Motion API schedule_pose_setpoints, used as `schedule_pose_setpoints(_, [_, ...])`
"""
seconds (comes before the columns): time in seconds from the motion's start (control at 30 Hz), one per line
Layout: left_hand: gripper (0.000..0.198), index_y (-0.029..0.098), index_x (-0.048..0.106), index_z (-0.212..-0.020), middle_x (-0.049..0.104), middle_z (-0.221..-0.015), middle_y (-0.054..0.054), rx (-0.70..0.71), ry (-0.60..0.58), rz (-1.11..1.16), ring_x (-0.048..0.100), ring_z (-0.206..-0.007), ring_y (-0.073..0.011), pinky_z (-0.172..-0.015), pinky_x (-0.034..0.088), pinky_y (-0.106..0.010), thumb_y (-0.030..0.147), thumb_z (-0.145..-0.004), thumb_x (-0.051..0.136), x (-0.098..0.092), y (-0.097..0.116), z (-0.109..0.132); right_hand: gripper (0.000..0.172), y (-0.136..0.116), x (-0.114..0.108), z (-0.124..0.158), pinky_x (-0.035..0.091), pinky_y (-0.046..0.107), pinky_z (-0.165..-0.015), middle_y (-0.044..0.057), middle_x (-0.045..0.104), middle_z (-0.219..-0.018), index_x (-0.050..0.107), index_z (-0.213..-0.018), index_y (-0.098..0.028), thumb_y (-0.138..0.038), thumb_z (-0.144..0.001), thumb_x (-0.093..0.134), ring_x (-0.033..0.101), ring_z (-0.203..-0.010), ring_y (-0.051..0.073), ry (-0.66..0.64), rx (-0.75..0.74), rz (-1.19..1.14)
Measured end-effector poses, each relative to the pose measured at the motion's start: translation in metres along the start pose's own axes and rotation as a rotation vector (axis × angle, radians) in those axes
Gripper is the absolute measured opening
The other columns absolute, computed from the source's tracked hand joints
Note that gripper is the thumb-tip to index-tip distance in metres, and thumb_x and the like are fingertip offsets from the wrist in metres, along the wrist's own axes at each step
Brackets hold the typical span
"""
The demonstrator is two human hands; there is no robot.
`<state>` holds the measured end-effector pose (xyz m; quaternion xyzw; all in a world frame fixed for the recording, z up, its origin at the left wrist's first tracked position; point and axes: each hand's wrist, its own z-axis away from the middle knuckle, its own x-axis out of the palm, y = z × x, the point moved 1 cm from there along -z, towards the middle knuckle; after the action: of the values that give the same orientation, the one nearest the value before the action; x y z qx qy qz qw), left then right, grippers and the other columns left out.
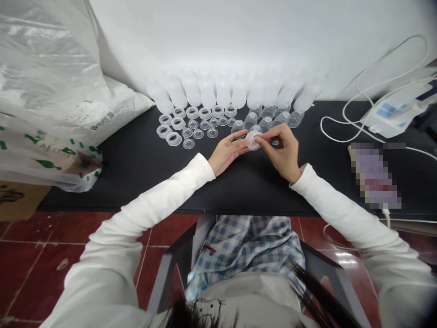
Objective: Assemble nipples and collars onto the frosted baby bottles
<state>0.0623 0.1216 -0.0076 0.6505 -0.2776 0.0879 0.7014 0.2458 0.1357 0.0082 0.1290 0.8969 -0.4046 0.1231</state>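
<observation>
Over the middle of the black table, my left hand (229, 153) grips the side of a whitish bottle collar ring (253, 140) between thumb and fingers. My right hand (284, 150) pinches the same ring from the right, its fingertips at the opening. Whether a teat sits inside the ring is too small to tell. Just beyond the hands stand several clear domed caps (265, 124), some partly hidden by my fingers. To the left lie several clear teats (212, 132) and several loose collar rings (174, 138).
A row of white bottles (223, 93) stands against the wall. Plastic bags (51, 150) crowd the left end of the table (136, 182). At the right are a blurred-out phone (375, 175), a white device (387, 116) and looping white cables (322, 130).
</observation>
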Motion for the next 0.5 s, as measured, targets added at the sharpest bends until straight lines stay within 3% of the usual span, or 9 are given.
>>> schedule_pose_setpoints(0.1, [0.05, 0.021, 0.07, -0.112, 0.076, -0.113, -0.007, -0.026, 0.008, 0.006, 0.072, -0.112, -0.0239, -0.112, 0.053, -0.046, 0.043, -0.072, 0.091, -0.0007, -0.0012, -0.0006, 0.048, 0.0058, 0.001, -0.0015, 0.057, 0.038, -0.068, 0.006, 0.063, -0.096, 0.063, -0.106, -0.027, -0.067, -0.082, 0.074, 0.062, -0.074, 0.019, 0.011, 0.017, -0.03])
schedule_pose_setpoints(0.17, [0.047, 0.02, 0.07, -0.114, 0.076, -0.114, -0.007, -0.032, 0.002, -0.001, 0.071, -0.116, -0.0245, -0.113, 0.052, -0.047, 0.042, -0.076, 0.088, -0.0012, -0.0017, -0.0007, 0.054, 0.0074, 0.0022, -0.0021, 0.057, 0.037, -0.067, 0.006, 0.065, -0.098, 0.061, -0.116, -0.028, -0.069, -0.083, 0.072, 0.063, -0.074, 0.019, -0.048, 0.049, -0.067])
schedule_pose_setpoints(0.3, [0.041, 0.019, 0.068, -0.112, 0.074, -0.118, -0.008, -0.049, 0.01, -0.006, 0.07, -0.118, -0.0245, -0.115, 0.051, -0.047, 0.04, -0.081, 0.084, -0.0027, -0.0029, -0.0007, 0.039, 0.0016, 0.0033, -0.0015, 0.058, 0.034, -0.073, 0.005, 0.071, -0.096, 0.069, -0.105, -0.025, -0.062, -0.093, 0.063, 0.067, -0.081, 0.018, -0.17, 0.085, -0.065])
schedule_pose_setpoints(0.5, [0.045, 0.02, 0.063, -0.105, 0.073, -0.103, -0.005, 0.054, 0.047, -0.108, 0.072, -0.104, -0.0211, -0.107, 0.054, -0.046, 0.042, -0.075, 0.089, -0.0006, -0.003, 0.002, 0.037, -0.0004, 0.0035, 0.0016, 0.057, 0.033, -0.066, 0.002, 0.072, -0.087, 0.068, -0.096, -0.025, -0.061, -0.09, 0.068, 0.066, -0.072, 0.017, -0.069, 0.142, -0.091])
